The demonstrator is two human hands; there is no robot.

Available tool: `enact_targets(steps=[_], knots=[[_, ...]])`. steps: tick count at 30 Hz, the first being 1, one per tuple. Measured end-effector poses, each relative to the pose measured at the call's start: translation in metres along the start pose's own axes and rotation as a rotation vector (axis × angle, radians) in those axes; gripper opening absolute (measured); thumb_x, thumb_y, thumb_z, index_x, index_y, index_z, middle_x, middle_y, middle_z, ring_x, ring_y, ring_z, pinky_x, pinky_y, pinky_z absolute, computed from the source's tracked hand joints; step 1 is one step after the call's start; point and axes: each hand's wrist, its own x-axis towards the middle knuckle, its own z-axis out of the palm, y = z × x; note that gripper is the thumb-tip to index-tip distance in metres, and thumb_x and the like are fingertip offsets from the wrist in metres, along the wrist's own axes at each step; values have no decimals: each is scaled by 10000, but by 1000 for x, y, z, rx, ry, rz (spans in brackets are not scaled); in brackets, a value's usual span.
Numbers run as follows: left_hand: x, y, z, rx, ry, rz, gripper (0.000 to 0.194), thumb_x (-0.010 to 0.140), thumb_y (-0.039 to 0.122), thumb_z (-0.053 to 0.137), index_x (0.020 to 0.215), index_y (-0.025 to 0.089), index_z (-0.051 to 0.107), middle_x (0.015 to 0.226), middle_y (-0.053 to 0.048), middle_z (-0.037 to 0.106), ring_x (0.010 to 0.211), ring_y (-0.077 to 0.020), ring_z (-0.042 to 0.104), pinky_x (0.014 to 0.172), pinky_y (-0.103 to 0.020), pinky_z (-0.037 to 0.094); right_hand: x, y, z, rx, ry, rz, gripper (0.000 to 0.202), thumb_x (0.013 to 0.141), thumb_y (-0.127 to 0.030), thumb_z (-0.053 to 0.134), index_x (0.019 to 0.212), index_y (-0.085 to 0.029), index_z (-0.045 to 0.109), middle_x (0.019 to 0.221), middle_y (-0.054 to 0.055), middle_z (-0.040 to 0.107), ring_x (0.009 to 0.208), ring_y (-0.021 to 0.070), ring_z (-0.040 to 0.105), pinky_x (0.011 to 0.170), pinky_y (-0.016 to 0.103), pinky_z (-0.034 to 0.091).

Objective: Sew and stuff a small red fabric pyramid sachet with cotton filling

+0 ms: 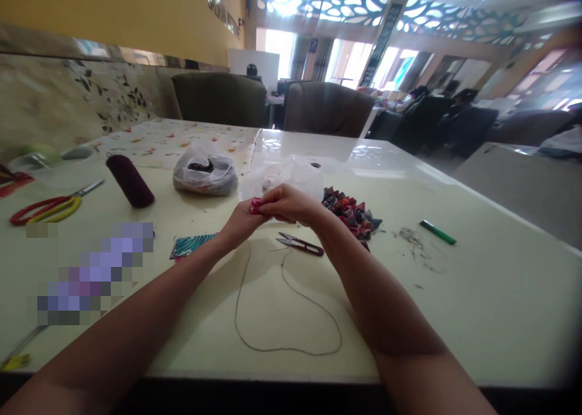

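Both hands meet over the middle of the table, pinching a small piece of red patterned fabric (255, 206). My left hand (243, 219) is closed on its left side. My right hand (286, 204) grips it from the right with bent fingers. A long dark thread (282, 349) loops over the table below the hands, with what looks like a thin needle near its end. Thread snips (301, 244) with dark red handles lie just under my right wrist. Teal wave-patterned fabric (193, 245) lies beside my left wrist. Folded multicoloured fabric pieces (352, 213) are bunched beyond my right forearm.
On the left are red-and-yellow scissors (50, 210) and a dark maroon thread spool (130, 181). A filled white plastic bag (205, 172) stands further back. To the right lie a green pen-like object (437, 232) and thread scraps (416, 243). Chairs (330, 108) line the far edge.
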Motion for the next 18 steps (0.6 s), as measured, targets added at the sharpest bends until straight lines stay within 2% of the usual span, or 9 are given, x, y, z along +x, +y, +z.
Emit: enact_targets(steps=[4,7,10,13,16,18], knots=[[2,0,-4,39,124,69,323,743,402,782,908,165,637,697,20,596,653,-129,536,629,-243,439,7,0,6,207,248,-23,122,831,-194,651,798,-101,723,354,-82,385,328,38,267,323,175,167],[2,-1,-5,125,163,141,335,815,421,724,1010,178,599,688,43,528,628,-118,472,609,-241,385,9,0,7,367,359,-1,104,847,-182,635,800,-114,698,354,-93,355,333,39,239,323,174,165],[0,-2,-4,231,157,196,268,912,425,605,1012,179,573,702,34,505,649,-132,449,639,-265,376,8,0,7,445,364,35,90,854,-172,632,781,-130,666,366,-98,338,342,37,224,327,168,160],[-1,-3,-3,299,154,211,225,954,411,522,933,188,532,726,22,516,665,-139,442,652,-277,373,6,0,6,438,298,41,88,858,-186,644,790,-136,667,376,-94,340,350,39,228,328,167,170],[-1,-5,-3,277,116,193,223,961,405,494,884,195,493,735,19,515,662,-134,436,632,-268,370,5,1,5,423,208,68,93,878,-205,635,818,-143,668,380,-89,352,347,46,236,325,171,181],[0,-6,-3,235,82,168,234,958,413,500,882,193,495,720,22,502,639,-127,422,603,-256,365,5,1,5,431,192,109,103,899,-200,606,823,-150,653,378,-87,361,341,49,234,322,173,180]])
